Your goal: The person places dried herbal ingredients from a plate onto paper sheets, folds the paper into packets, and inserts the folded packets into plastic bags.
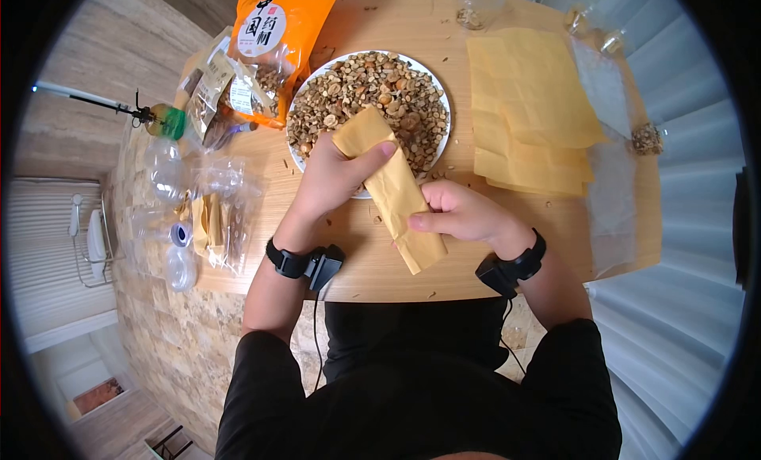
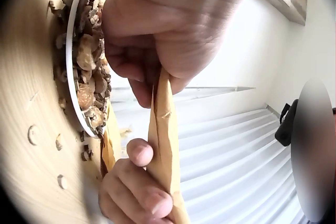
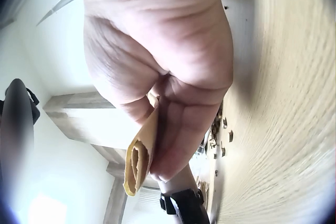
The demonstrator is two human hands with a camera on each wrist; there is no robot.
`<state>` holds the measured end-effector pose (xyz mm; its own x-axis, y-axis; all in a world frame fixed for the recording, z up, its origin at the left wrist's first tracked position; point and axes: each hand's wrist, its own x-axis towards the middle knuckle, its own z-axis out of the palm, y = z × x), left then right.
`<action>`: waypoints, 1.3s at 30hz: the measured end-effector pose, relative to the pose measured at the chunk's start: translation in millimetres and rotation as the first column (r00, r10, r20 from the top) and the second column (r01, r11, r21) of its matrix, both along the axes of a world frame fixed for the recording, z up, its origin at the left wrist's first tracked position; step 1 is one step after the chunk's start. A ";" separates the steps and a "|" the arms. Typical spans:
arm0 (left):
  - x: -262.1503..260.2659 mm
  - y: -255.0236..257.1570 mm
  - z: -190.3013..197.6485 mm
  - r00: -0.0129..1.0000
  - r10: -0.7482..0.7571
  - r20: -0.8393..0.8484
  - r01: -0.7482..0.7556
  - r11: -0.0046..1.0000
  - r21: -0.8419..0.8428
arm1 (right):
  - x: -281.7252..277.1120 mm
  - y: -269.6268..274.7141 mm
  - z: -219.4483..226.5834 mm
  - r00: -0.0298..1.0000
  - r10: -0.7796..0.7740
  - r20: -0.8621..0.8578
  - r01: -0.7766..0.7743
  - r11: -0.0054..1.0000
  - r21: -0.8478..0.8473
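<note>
Left hand (image 1: 334, 176) pinches far half of folded paper packet (image 1: 392, 192), right hand (image 1: 466, 212) its near half; packet's above desk (image 1: 551, 230). Plate (image 1: 449, 123) of dried pieces (image 1: 404, 91) just beyond hands; yellow sheets (image 1: 529, 103) to their right.

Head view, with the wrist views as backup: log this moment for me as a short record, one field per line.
Held item: folded brown paper packet, folded layers visible at one end
Left hand: grips it nearer the plate, thumb on top
Right hand: grips it nearer the person, thumb on top
Plate: white, heaped with mixed dried pieces
Left of plate: orange bag, clear plastic containers
Right of plate: brown paper sheets
Surface: wooden table with loose bits around the plate
Packet contents: cannot tell
</note>
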<state>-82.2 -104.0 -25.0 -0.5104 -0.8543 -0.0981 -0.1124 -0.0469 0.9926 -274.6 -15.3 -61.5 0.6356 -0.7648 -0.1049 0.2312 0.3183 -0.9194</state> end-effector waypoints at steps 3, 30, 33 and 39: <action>-2.5 2.0 4.4 0.989 0.002 0.148 0.027 0.980 -0.196 | -0.5 0.4 -1.5 1.000 -0.017 -0.011 0.017 0.999 0.034; -7.4 11.1 8.4 0.973 -0.221 -0.063 0.208 0.963 -0.173 | -6.2 -2.4 4.5 0.945 -0.262 0.195 0.199 0.936 0.292; -2.7 7.2 2.1 0.983 -0.168 -0.080 0.174 0.981 0.081 | -6.2 -3.3 5.1 0.955 -0.230 0.187 0.188 0.957 0.220; -1.3 2.3 -2.9 0.952 -0.293 0.082 0.299 0.952 -0.071 | -4.4 -2.4 5.8 0.972 -0.218 0.084 0.212 0.974 0.078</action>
<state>-83.6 -101.6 -28.0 -0.7362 -0.6721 -0.0787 -0.1778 0.0800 0.9808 -279.0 -17.6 -55.7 0.4666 -0.8776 -0.1099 0.3834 0.3126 -0.8691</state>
